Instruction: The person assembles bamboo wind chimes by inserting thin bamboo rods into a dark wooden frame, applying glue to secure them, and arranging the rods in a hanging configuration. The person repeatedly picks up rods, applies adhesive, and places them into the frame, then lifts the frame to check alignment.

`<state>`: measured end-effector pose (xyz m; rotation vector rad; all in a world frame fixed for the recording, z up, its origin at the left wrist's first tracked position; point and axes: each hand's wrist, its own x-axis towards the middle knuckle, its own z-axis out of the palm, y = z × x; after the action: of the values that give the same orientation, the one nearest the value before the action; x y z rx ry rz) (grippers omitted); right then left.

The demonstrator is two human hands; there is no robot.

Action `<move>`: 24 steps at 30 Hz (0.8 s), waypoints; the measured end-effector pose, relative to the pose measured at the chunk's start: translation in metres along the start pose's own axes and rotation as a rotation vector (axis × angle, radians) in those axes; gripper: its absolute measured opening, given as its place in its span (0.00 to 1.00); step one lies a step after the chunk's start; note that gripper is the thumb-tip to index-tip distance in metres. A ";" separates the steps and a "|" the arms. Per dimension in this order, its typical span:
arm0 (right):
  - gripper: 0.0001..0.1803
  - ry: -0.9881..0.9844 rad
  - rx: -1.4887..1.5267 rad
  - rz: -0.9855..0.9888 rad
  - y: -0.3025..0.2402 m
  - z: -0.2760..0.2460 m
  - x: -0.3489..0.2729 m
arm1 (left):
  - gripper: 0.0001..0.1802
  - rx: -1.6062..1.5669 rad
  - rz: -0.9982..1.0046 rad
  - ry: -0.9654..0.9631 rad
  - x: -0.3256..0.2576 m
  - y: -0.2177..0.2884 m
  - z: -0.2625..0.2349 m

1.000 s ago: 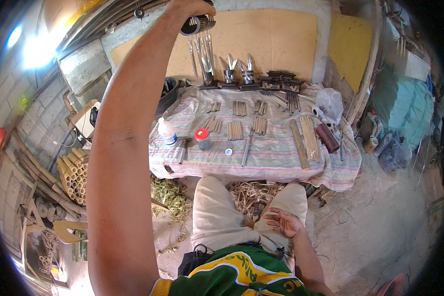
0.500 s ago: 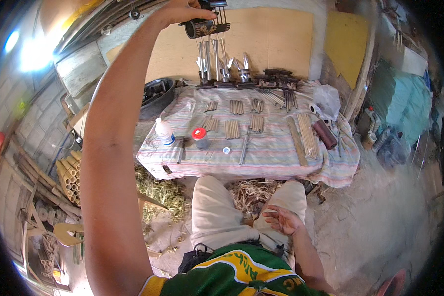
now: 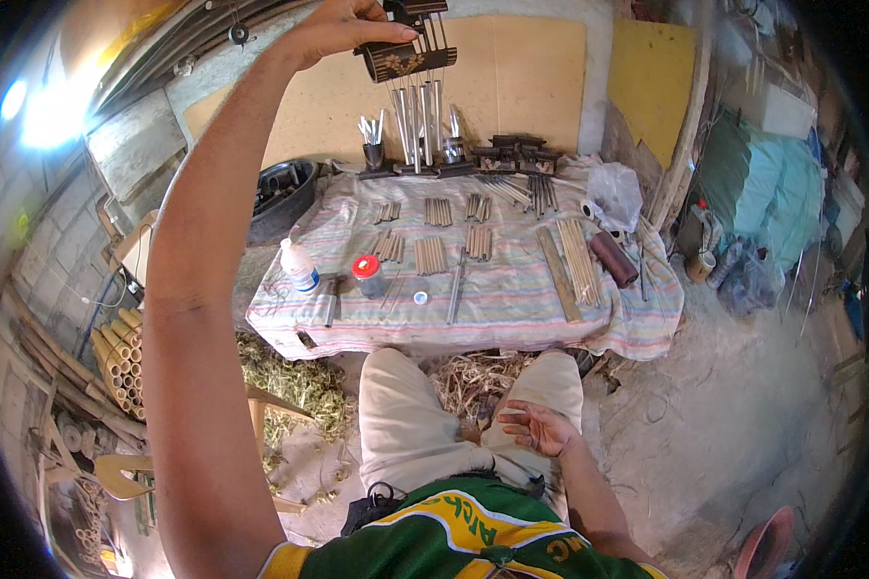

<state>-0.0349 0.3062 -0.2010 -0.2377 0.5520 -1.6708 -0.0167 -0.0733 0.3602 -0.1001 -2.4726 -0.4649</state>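
Observation:
High at the top of the view, my left hand (image 3: 333, 37) grips a dark wind chime (image 3: 410, 63) by its carved tube body, which has a pale flower pattern. Its silvery metal pipes (image 3: 427, 116) dangle on strings in front of the board, over the back of the table. The upper end of the chime is cut off by the picture's edge. Down by my right thigh, my right hand (image 3: 536, 427) is empty with its fingers apart, palm partly turned up.
A striped cloth covers the table (image 3: 357, 333). On it are a white bottle (image 3: 299, 265), a red-lidded jar (image 3: 368, 275), bundles of short tubes (image 3: 432, 256), long thin sticks (image 3: 577, 261), a brown thread spool (image 3: 613, 261) and dark carved pieces (image 3: 517, 154). A black basin (image 3: 285, 203) stands at left.
The view has shifted slightly, so the table appears a little further left. The chime has turned somewhat, showing more of its flower pattern, and its pipes have swung. My right hand stays by the thigh.

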 end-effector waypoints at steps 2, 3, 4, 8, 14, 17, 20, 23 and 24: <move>0.28 0.019 -0.004 -0.006 0.001 0.000 0.000 | 0.22 -0.019 -0.004 -0.002 0.000 0.001 0.000; 0.28 0.023 -0.001 -0.006 0.001 0.000 0.000 | 0.22 -0.028 0.001 -0.002 0.000 0.001 0.001; 0.28 0.009 0.015 -0.007 0.001 0.000 0.000 | 0.22 -0.037 0.006 -0.002 -0.001 0.002 0.001; 0.28 0.024 -0.016 -0.020 0.002 0.000 -0.001 | 0.22 -0.039 0.007 -0.017 -0.002 0.005 0.002; 0.29 0.026 -0.024 -0.020 0.001 0.002 -0.001 | 0.22 -0.037 0.000 -0.017 -0.003 0.008 0.001; 0.30 0.012 -0.025 -0.008 0.001 0.002 -0.001 | 0.22 -0.040 0.030 -0.022 -0.003 0.009 0.000; 0.30 0.019 -0.026 -0.005 0.000 0.002 -0.001 | 0.22 0.012 0.033 -0.005 -0.004 0.010 -0.002; 0.30 0.028 -0.028 -0.005 0.001 0.001 0.000 | 0.23 0.070 0.036 0.004 -0.005 0.014 -0.004; 0.30 0.033 -0.030 -0.002 0.001 0.000 0.000 | 0.23 0.082 0.024 0.009 -0.006 0.015 -0.004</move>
<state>-0.0343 0.3061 -0.2009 -0.2330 0.6022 -1.6722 -0.0066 -0.0602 0.3645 -0.0938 -2.4757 -0.3523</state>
